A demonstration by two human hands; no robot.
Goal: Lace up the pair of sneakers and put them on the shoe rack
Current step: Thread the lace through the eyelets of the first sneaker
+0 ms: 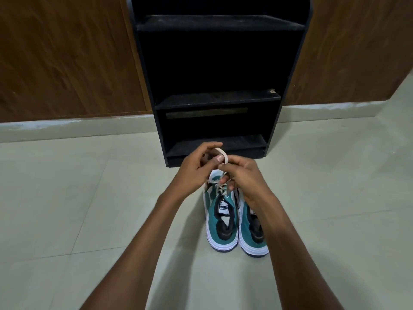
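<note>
Together both hands [221,168] loop the sneaker's lace [223,155]

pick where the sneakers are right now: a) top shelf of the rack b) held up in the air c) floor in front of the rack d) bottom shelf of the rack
c: both sneakers stand side by side on the floor before the rack, while the left hand and right hand work a lace above the left one.
</note>
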